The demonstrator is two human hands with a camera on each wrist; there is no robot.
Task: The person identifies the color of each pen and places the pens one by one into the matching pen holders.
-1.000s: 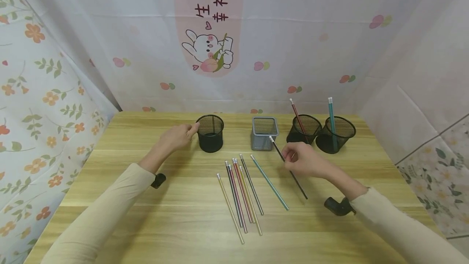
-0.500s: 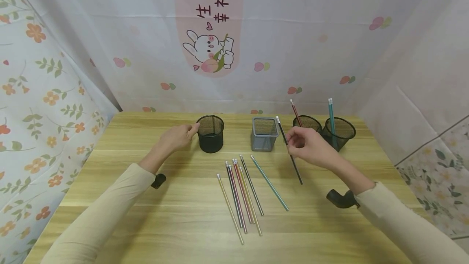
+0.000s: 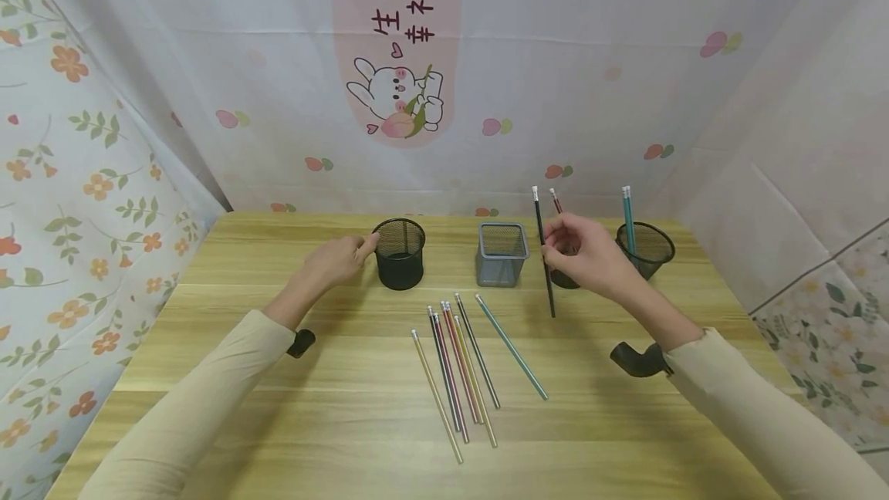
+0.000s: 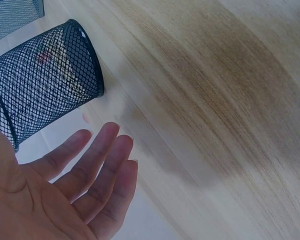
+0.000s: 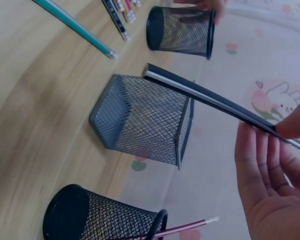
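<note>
My left hand [image 3: 336, 259] is at the left side of a round black mesh pen cup [image 3: 400, 272], fingertips right at its rim. In the left wrist view its fingers [image 4: 97, 172] reach out loosely beside the cup's wall. My right hand [image 3: 586, 253] pinches a black pencil [image 5: 205, 95] between thumb and fingers, eraser end up. The pencil stands nearly upright, its lower end above the table. Just behind this hand is another round black cup [image 5: 115, 215], partly hidden, with a red pencil [image 5: 187, 227] in it. A grey square mesh cup [image 3: 501, 265] stands left of the held pencil.
Several pencils lie loose mid-table, among them a yellow one [image 3: 436, 396] and a teal one [image 3: 512, 346]. At the far right a round black cup [image 3: 653, 245] holds teal pencils [image 3: 628, 218]. A patterned cloth [image 3: 590, 83] hangs behind the table [image 3: 312, 423].
My right hand has lifted the black pencil up and away from me, turning it from slanted to nearly upright beside the cup with the red pencil. My left hand has stayed put.
</note>
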